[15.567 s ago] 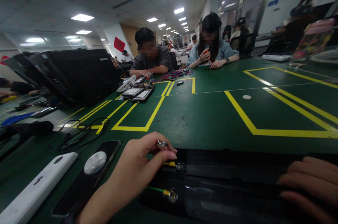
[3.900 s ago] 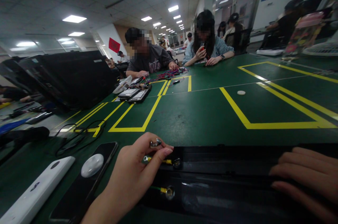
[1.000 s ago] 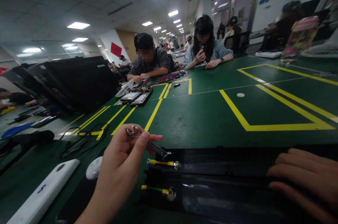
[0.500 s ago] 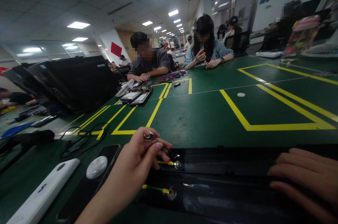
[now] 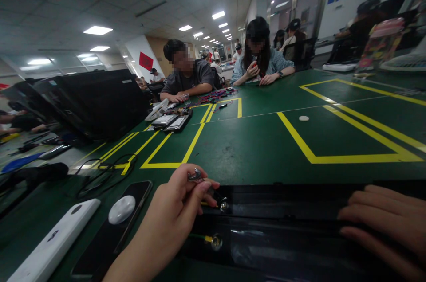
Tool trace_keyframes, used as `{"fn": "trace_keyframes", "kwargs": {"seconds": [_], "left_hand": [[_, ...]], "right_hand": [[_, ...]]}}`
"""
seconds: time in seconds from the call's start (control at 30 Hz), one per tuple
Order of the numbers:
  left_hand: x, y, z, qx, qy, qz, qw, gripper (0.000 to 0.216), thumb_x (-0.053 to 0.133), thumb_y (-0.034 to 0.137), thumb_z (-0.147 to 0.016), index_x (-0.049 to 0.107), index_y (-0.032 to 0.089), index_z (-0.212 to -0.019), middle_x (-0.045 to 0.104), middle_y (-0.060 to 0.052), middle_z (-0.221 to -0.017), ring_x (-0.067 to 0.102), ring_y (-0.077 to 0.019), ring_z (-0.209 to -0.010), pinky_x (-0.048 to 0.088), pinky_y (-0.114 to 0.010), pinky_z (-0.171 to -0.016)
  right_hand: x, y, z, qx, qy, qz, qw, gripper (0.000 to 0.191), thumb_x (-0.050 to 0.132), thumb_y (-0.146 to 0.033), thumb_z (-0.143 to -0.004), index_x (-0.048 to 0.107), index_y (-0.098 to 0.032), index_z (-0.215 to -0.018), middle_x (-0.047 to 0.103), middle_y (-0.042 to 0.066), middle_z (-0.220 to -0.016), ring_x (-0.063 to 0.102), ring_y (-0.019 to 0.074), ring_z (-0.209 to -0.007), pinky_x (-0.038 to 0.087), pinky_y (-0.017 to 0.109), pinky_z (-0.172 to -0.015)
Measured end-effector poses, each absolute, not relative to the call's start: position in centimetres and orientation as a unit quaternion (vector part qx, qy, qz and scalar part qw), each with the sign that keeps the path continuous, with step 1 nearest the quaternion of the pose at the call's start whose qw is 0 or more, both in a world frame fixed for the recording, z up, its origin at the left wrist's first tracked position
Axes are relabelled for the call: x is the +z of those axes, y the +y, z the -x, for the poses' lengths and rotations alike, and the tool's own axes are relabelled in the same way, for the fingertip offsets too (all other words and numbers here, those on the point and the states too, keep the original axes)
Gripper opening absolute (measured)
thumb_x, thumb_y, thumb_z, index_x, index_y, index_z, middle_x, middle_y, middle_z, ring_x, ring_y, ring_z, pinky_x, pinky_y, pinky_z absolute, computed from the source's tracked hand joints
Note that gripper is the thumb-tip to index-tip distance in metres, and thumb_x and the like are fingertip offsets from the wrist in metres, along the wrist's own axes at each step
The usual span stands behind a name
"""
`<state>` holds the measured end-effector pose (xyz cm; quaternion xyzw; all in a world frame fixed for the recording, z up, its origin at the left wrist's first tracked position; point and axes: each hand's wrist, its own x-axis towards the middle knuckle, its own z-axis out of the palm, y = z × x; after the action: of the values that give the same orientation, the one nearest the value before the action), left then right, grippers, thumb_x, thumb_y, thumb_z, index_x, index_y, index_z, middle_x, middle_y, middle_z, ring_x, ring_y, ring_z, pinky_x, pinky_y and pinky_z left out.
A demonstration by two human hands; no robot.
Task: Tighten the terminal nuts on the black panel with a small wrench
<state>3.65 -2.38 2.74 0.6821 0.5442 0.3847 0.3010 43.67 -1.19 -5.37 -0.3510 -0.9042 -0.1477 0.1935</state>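
Note:
Pinched between the thumb and fingers of my left hand (image 5: pixel 176 211) is a small metal wrench (image 5: pixel 195 176). Its far end reaches the bolt (image 5: pixel 224 206) on the upper of two long black panels (image 5: pixel 259 197), at a yellow-sleeved wire terminal that my fingers partly cover. Whether its jaw sits on the bolt I cannot tell. A green-and-yellow wire (image 5: pixel 208 239) ends at a second bolt (image 5: pixel 216 242) on the lower panel. My right hand (image 5: pixel 382 222) lies over the right part of the panels, fingers stretched out, holding nothing visible.
Left of my forearm lie a phone (image 5: pixel 133 202) with a white rounded case (image 5: pixel 122 209) on it, and a white box-like device (image 5: pixel 56 242). A black cable (image 5: pixel 100 180) and dark monitors (image 5: pixel 93 100) stand beyond. Two people sit across the green table near bundled wires (image 5: pixel 216 95).
My left hand has shifted slightly right and down with the wrench, bringing its far end closer to the upper bolt and covering more of the yellow terminal. The right hand stays put.

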Motion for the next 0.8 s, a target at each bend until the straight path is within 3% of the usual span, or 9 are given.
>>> {"fn": "trace_keyframes", "kwargs": {"seconds": [0.13, 0.33, 0.43, 0.53, 0.8], "left_hand": [[2.8, -2.5, -3.9, 0.372, 0.552, -0.69, 0.284, 0.002, 0.05, 0.026, -0.107, 0.051, 0.026, -0.105, 0.085, -0.004, -0.101, 0.081, -0.0151, -0.074, 0.06, -0.022, -0.056], [3.1, -2.5, -4.1, 0.336, 0.56, -0.724, 0.22, 0.005, 0.055, 0.024, -0.102, 0.054, 0.027, -0.099, 0.086, -0.001, -0.095, 0.082, -0.0162, -0.072, 0.062, -0.026, -0.065], [3.2, -2.5, -4.1, 0.333, 0.555, -0.737, 0.198, 0.002, 0.057, 0.026, -0.101, 0.057, 0.027, -0.1, 0.086, 0.0, -0.093, 0.084, -0.0189, -0.081, 0.063, -0.027, -0.066], [3.1, -2.5, -3.8, 0.351, 0.55, -0.735, 0.185, 0.002, 0.059, 0.026, -0.101, 0.059, 0.028, -0.102, 0.086, 0.001, -0.094, 0.084, -0.0197, -0.091, 0.064, -0.026, -0.072], [2.8, -2.6, -3.0, 0.386, 0.551, -0.72, 0.17, 0.004, 0.061, 0.026, -0.102, 0.059, 0.027, -0.105, 0.087, 0.001, -0.097, 0.085, -0.0191, -0.092, 0.065, -0.025, -0.075]], "right_hand": [[-5.2, -1.3, -43.5, -0.111, -0.895, 0.365, 0.232, 0.023, 0.054, -0.053, -0.1, 0.068, -0.035, -0.106, 0.071, -0.005, -0.098, 0.07, 0.0176, -0.085, 0.063, 0.027, -0.07], [-5.8, -0.7, -42.7, -0.043, -0.864, 0.386, 0.32, 0.033, 0.066, -0.065, -0.089, 0.075, -0.036, -0.103, 0.069, 0.001, -0.08, 0.067, 0.0262, -0.08, 0.058, 0.034, -0.063], [-6.1, -0.5, -42.3, -0.02, -0.851, 0.391, 0.349, 0.035, 0.066, -0.068, -0.088, 0.076, -0.037, -0.103, 0.067, 0.001, -0.076, 0.066, 0.0268, -0.079, 0.056, 0.034, -0.061], [-6.2, -0.5, -42.1, -0.013, -0.848, 0.393, 0.355, 0.036, 0.065, -0.069, -0.089, 0.076, -0.037, -0.102, 0.067, 0.002, -0.075, 0.066, 0.027, -0.078, 0.056, 0.035, -0.06], [-5.8, -0.9, -42.5, -0.04, -0.867, 0.393, 0.303, 0.033, 0.065, -0.065, -0.089, 0.076, -0.038, -0.102, 0.068, 0.002, -0.079, 0.067, 0.0281, -0.081, 0.057, 0.036, -0.061]]}}
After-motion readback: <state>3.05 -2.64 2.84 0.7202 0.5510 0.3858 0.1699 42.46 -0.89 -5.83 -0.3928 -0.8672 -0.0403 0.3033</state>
